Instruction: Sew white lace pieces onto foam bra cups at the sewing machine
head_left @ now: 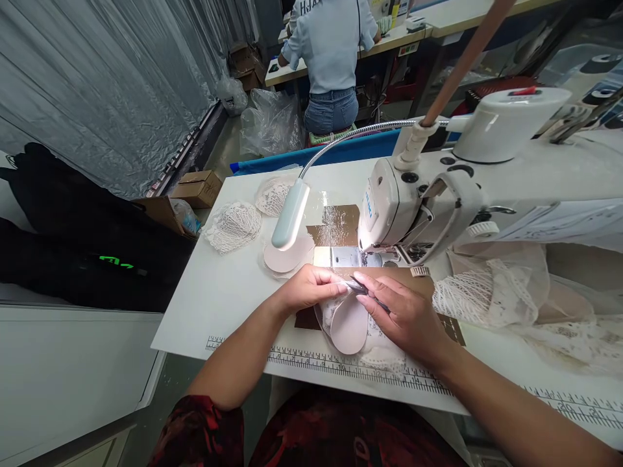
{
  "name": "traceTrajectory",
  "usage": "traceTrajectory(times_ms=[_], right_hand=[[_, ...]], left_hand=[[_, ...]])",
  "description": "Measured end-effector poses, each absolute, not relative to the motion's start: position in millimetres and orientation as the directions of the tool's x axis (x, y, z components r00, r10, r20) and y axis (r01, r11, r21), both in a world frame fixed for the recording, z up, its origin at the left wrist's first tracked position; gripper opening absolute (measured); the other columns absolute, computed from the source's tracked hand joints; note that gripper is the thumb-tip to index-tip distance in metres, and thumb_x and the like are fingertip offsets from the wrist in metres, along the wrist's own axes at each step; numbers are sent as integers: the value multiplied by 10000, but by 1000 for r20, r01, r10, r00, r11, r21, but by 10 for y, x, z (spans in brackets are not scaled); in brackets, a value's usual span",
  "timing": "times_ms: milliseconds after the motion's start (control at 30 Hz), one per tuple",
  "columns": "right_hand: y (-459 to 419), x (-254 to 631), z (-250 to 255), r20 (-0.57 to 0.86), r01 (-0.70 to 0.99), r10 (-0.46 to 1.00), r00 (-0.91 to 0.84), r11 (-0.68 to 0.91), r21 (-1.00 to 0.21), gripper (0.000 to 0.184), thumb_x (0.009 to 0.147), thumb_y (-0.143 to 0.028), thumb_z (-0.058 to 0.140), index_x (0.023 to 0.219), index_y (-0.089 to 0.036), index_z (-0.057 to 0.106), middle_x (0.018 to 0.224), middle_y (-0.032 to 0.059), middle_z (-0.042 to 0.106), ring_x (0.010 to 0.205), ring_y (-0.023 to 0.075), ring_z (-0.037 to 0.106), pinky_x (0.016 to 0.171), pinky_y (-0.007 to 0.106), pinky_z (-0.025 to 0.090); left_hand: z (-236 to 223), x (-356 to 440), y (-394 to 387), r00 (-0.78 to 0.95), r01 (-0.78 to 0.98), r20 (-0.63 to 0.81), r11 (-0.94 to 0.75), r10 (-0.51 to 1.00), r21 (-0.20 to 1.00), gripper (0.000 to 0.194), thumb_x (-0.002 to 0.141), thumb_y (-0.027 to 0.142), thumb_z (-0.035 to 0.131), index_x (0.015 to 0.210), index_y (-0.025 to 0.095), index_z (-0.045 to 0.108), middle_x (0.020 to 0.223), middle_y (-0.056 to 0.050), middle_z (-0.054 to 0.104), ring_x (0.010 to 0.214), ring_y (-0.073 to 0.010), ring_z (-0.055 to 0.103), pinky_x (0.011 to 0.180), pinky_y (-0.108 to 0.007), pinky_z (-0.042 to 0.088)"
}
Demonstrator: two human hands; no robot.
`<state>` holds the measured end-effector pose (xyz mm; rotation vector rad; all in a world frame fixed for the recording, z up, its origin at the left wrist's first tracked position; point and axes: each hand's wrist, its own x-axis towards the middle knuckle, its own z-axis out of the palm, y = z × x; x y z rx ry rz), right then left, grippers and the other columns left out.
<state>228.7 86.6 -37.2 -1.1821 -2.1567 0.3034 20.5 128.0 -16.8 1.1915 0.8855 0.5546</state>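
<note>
Guiding the small snips (359,286) well calls for a steady right hand (406,314), its grip closed around them; the left hand (306,288) pinches the padded lace cup (349,327), best kept taut, over the counter (219,311).

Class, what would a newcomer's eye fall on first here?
A large white sewing machine on the right would probably draw the eye first, with a lamp on a curved metal neck to its left. Below, the right hand holds a small dark tool beside the left hand, which pinches pale fabric by a round pad. At the top, a person in light blue sits facing away.
</note>
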Motion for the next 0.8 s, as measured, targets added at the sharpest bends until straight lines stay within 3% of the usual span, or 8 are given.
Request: traceTrajectory(times_ms=[333, 500, 667, 800], right_hand=[[855, 2276, -395, 441, 679, 798, -411, 591, -436, 347, 911, -262, 483, 1226, -186, 607, 1023, 90, 718, 907, 231, 681, 804, 376, 557], [893, 2301, -372, 403, 627, 861, -311, 504, -594, 342, 914, -277, 472, 1222, -192, 595, 1138, 97, 678, 1053, 233, 633, 919, 390, 515], [914, 2314, -334, 119, 654, 977, -179, 208, -727, 518, 833, -372, 579, 1323, -222, 503, 985, 66, 707, 904, 254, 672, 776, 416, 561], [890, 2275, -331, 127, 584, 967, -222, 236, -777, 441, 868, -335, 528, 1297, -230, 522, 1104, 67, 689, 1009, 242, 650, 874, 397, 533]], left_hand=[[-191, 226, 1261, 617, 44, -318, 372, 720, 927, 309, 748, 396, 709, 693, 99, 645, 654, -18, 596, 621, -99, 513, 615, -226, 396], [-183, 226, 1268, 605, 54, -298, 335, 739, 941, 212, 757, 296, 674, 694, 97, 636, 657, -15, 581, 629, -92, 504, 629, -221, 399], [-160, 231, 1266, 568, 68, -313, 335, 761, 940, 139, 715, 222, 677, 727, 118, 586, 734, -9, 559, 664, -90, 502, 626, -216, 390], [-199, 254, 1251, 630, 20, -263, 323, 731, 946, 251, 713, 278, 734, 845, 122, 588, 765, -2, 532, 668, -81, 485, 621, -215, 383]])
